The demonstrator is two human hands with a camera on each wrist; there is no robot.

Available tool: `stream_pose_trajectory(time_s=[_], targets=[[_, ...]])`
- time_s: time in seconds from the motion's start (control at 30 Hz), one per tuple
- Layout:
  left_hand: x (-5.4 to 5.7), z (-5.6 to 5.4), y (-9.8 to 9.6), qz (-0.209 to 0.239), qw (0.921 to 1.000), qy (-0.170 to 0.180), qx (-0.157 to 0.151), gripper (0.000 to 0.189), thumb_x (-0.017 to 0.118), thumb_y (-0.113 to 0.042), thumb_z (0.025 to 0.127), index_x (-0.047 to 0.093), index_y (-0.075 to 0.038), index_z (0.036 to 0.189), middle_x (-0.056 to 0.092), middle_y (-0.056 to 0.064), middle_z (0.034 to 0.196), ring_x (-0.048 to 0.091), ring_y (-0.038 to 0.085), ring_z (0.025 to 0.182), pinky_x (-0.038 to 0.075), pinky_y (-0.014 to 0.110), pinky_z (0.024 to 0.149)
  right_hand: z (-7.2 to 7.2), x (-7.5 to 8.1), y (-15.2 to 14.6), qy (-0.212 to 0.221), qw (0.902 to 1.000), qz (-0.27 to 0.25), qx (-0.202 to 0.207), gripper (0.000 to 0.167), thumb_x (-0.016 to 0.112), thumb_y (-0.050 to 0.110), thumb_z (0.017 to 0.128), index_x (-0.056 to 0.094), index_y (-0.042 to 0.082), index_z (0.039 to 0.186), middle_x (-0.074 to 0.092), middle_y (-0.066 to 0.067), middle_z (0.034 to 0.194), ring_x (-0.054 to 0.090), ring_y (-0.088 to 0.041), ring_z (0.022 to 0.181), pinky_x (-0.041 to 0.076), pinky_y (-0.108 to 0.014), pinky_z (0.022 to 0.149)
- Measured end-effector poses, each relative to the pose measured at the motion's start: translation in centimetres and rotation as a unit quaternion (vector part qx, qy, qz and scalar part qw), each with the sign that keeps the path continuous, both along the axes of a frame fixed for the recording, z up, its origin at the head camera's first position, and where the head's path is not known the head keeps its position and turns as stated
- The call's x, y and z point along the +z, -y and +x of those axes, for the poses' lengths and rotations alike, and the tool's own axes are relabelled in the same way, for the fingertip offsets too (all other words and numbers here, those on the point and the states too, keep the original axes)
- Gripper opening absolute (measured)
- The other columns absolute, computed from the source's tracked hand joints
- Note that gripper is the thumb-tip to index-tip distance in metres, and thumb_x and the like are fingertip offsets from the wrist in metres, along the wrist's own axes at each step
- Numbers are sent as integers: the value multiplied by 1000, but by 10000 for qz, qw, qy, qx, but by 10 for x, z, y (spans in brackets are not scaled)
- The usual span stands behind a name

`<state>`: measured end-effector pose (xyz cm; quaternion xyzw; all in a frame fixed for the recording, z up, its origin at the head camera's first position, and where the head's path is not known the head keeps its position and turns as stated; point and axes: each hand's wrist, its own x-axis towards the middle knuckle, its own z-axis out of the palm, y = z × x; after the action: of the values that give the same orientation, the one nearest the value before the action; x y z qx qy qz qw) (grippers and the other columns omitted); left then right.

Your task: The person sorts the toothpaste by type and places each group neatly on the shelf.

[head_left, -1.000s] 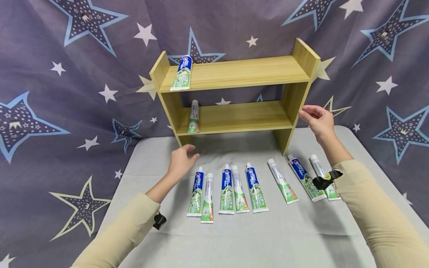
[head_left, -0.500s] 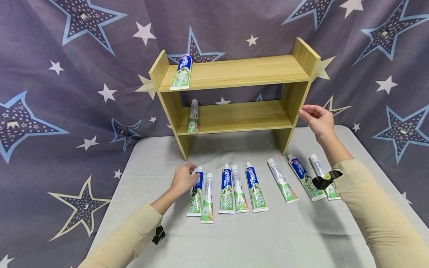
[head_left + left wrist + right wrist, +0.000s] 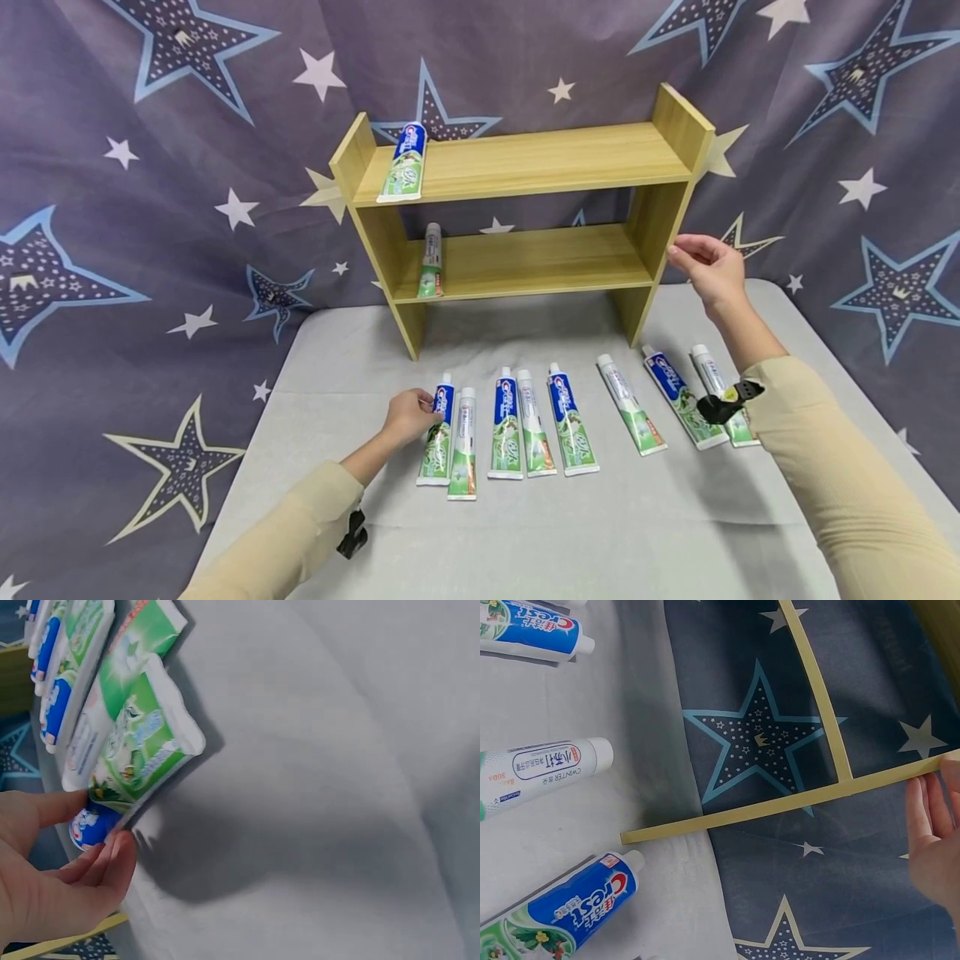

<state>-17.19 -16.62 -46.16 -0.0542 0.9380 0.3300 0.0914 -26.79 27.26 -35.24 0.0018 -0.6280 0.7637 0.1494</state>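
Observation:
My left hand [image 3: 410, 416] pinches the leftmost blue-and-green Crest toothpaste tube [image 3: 436, 446] by its upper part, close to the cap. In the left wrist view the thumb and fingers [image 3: 120, 859] lie on opposite sides of the tube [image 3: 139, 750], with its flat end towards the camera. Beside it lies a white-and-green toothpaste tube [image 3: 465, 450]. My right hand [image 3: 712, 271] grips the front edge of the right side panel of a wooden shelf [image 3: 663, 242]; in the right wrist view its fingers [image 3: 921, 810] are against that edge, and part of the hand is cut off.
Several more tubes lie in a row on the grey cloth, among them a Crest tube [image 3: 506, 429] and a white tube [image 3: 630, 404]. A Crest tube [image 3: 403, 162] lies on the top shelf and a white one [image 3: 431, 262] on the lower shelf. A starry curtain [image 3: 150, 333] hangs behind.
My left hand has come down from beside the shelf's left leg to the leftmost Crest tube and taken hold of it. The right hand stays at the shelf's side panel.

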Motion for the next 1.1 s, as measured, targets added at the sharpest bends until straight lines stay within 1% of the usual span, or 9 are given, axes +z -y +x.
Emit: stream_pose_trajectory(time_s=[0.1, 0.17, 0.3, 0.4, 0.5, 0.7, 0.8, 0.9, 1.1], targets=[[-3, -1, 2, 77, 9995, 244, 184, 29, 75, -14, 79, 64, 5, 98, 69, 17, 90, 63, 21, 77, 53, 28, 65, 0, 0, 0, 41, 9997, 203, -117, 21, 69, -3, 83, 72, 18, 80, 71, 13, 72, 67, 1, 66, 56, -10, 65], [-5, -3, 3, 198, 9981, 470, 352, 28, 76, -16, 79, 64, 4, 95, 68, 15, 87, 62, 18, 73, 52, 25, 62, 0, 1, 0, 33, 9995, 271, -164, 21, 70, -2, 83, 72, 19, 80, 71, 14, 72, 67, 1, 66, 56, -10, 65], [-8, -7, 3, 454, 9918, 986, 681, 29, 77, -21, 80, 63, 1, 93, 62, 9, 83, 58, 13, 64, 53, 22, 58, 1, 2, 0, -3, 9998, 144, -122, 21, 69, -3, 83, 72, 17, 80, 71, 13, 72, 67, 1, 66, 55, -9, 64], [-8, -8, -1, 511, 9882, 1183, 824, 31, 77, -24, 81, 61, 1, 92, 59, 7, 82, 56, 11, 61, 54, 22, 57, 1, 2, -1, 6, 9999, 91, -84, 21, 69, -4, 83, 72, 17, 80, 71, 13, 72, 67, 1, 66, 55, -9, 65], [-7, -7, -6, 525, 9866, 1243, 920, 32, 77, -25, 81, 59, 0, 91, 57, 6, 80, 55, 11, 60, 54, 22, 56, 1, 3, -1, 19, 9999, 88, -85, 21, 69, -3, 83, 72, 17, 81, 71, 13, 72, 67, 1, 66, 55, -9, 65], [-6, -6, -13, 414, 9878, 1211, 881, 34, 77, -27, 80, 55, -1, 86, 53, 5, 77, 52, 11, 56, 52, 23, 53, 1, 3, -1, 18, 9999, 62, -80, 21, 69, -3, 83, 72, 17, 81, 71, 13, 72, 67, 1, 66, 56, -9, 66], [-7, -7, -14, 375, 9879, 1199, 910, 35, 78, -27, 79, 56, -1, 87, 53, 5, 77, 52, 11, 57, 52, 23, 54, 0, 2, -1, -28, 9999, -97, 10, 20, 68, -5, 83, 71, 15, 81, 71, 12, 72, 67, 0, 66, 56, -10, 66], [-7, -8, -13, 366, 9870, 1246, 942, 36, 78, -27, 78, 57, -1, 90, 54, 5, 78, 52, 11, 57, 53, 23, 55, 0, 2, -1, -15, 10000, -65, 15, 21, 68, -5, 83, 71, 15, 81, 71, 12, 72, 67, 1, 66, 56, -9, 66], [-1, -8, -9, 341, 9862, 1368, 863, 37, 78, -24, 78, 59, 3, 94, 58, 7, 79, 55, 12, 56, 57, 25, 57, 1, 1, 0, 151, 9997, 155, -99, 23, 67, -2, 84, 71, 20, 80, 70, 14, 70, 67, 2, 66, 54, -8, 64]])
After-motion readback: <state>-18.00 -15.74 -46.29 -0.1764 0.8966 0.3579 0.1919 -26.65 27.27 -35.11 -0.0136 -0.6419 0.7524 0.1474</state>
